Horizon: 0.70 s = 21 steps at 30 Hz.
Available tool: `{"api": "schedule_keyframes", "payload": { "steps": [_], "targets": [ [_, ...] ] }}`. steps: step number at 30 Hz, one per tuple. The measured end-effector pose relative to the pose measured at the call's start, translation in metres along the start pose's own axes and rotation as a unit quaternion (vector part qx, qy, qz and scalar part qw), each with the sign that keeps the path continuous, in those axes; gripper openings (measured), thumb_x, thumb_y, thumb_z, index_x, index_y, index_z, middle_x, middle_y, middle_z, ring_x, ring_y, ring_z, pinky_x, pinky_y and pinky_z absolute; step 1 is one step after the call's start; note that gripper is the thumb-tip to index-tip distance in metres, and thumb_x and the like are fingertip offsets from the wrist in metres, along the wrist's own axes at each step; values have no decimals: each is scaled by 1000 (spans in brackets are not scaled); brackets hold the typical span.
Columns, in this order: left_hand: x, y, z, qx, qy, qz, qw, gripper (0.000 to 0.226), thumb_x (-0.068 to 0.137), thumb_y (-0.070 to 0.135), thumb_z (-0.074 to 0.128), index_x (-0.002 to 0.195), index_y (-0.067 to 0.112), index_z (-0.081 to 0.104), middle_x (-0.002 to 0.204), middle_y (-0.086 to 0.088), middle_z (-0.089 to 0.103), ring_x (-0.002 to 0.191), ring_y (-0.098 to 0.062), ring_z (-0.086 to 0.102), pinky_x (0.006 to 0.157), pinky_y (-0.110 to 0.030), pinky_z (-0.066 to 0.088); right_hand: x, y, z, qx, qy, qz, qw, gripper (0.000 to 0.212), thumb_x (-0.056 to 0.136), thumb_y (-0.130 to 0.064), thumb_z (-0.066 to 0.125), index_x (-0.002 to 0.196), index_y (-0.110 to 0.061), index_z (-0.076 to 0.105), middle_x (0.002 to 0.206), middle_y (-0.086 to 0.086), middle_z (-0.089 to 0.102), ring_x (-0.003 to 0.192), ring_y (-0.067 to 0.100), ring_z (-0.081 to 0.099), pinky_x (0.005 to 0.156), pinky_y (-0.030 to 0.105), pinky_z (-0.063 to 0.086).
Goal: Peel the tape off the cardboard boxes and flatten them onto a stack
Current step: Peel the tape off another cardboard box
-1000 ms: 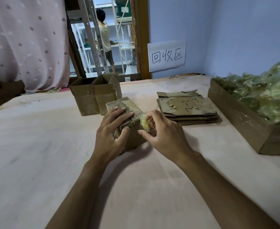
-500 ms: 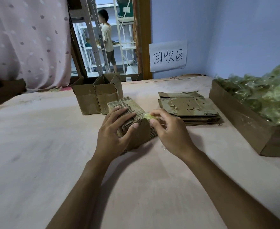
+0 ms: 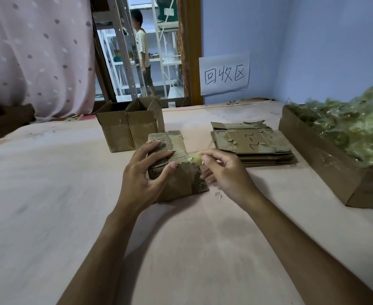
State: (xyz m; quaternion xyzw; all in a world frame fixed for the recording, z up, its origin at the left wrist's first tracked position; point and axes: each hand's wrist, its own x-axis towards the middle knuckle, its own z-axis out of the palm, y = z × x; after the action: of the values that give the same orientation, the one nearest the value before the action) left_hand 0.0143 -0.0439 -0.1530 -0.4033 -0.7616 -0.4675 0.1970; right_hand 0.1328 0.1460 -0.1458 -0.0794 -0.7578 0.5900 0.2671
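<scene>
Since 1 s ago the right hand [image 3: 227, 175] has been shifted off the box's near side and out to its top right edge, and the tape [image 3: 195, 160] has been pulled along with it. The left hand [image 3: 146, 172] has been kept where it was.

The box [image 3: 181, 183] is set on the desk [image 3: 49, 216], pretty much dead centre, closed, with patches of its skin stripped down to the ribs. It's gripped at the near left corner: the left fingers [image 3: 159, 154] are laid across the top and the thumb is pressed on the front face. The tape is crumpled into a yellowish wad and pinched between the right thumb and index finger [image 3: 207, 153], right at the box's top right edge. Whether it's attached there can't be told. The other right fingers are loosely curled beside the box's right side.

A stack [image 3: 251, 144] of flattened boxes is lying just right of the box, "2-2" scrawled on top. 2 open boxes [image 3: 128, 128] are stood side by side behind it. A long carton [image 3: 319, 157] at the far right is heaped with waste tape [image 3: 357, 128]. 1 small scrap [image 3: 218, 195] is left on the desk under the right hand.
</scene>
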Motion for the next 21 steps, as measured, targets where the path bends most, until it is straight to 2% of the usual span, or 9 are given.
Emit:
{"api": "schedule_keyframes", "payload": {
  "steps": [4,6,8,11,13,17,19,21],
  "targets": [
    [0,0,2,-1,0,-4,1000,39,90,49,69,122,28,76,142,11,59,145,-4,40,120,-37,36,0,8,4,-136,98,-92,981,25,97,-41,54,112,-36,74,103,-9,62,74,17,67,74,44,58],
    [0,0,2,-3,2,-5,1000,38,90,47,70,122,28,76,142,11,60,145,-5,40,120,-37,36,-2,8,6,-148,114,-118,975,28,97,-39,57,123,-34,66,99,-12,65,74,16,69,73,48,58],
    [0,1,2,-6,2,-6,1000,37,90,46,70,122,28,76,141,10,60,145,-6,41,120,-38,37,-2,6,3,-117,123,-108,980,37,95,-39,63,131,-33,55,93,-17,70,77,12,71,73,52,60],
    [-1,1,2,-5,-2,-7,1000,38,91,47,69,122,27,76,142,9,59,145,-6,41,120,-37,36,-1,4,0,-130,136,-111,976,26,90,-47,62,109,-29,59,89,-16,71,77,12,71,68,51,59],
    [-1,2,2,-4,-3,-10,1000,39,90,47,69,123,27,76,143,9,59,145,-6,40,120,-34,36,-1,6,2,-187,144,-140,961,19,93,-41,58,96,-24,65,91,-12,69,75,16,69,67,47,56],
    [-1,1,2,-7,-3,-11,1000,39,91,47,69,122,25,76,143,8,59,145,-7,40,119,-33,35,-2,7,6,-221,108,-129,961,21,95,-26,55,96,-25,76,103,-8,67,89,15,64,79,41,54],
    [-1,1,3,-6,1,-8,1000,38,91,46,69,121,25,76,142,8,60,145,-8,41,119,-34,36,-3,6,6,-185,88,-100,974,19,98,-29,58,93,-27,76,93,-15,67,84,9,63,74,35,51],
    [-1,2,4,-9,3,-6,1000,37,91,46,69,121,25,77,141,8,61,145,-8,41,119,-34,36,-5,4,9,-131,71,-62,987,24,97,-47,62,88,-28,73,77,-21,65,72,6,61,66,29,45]
  ]
}}
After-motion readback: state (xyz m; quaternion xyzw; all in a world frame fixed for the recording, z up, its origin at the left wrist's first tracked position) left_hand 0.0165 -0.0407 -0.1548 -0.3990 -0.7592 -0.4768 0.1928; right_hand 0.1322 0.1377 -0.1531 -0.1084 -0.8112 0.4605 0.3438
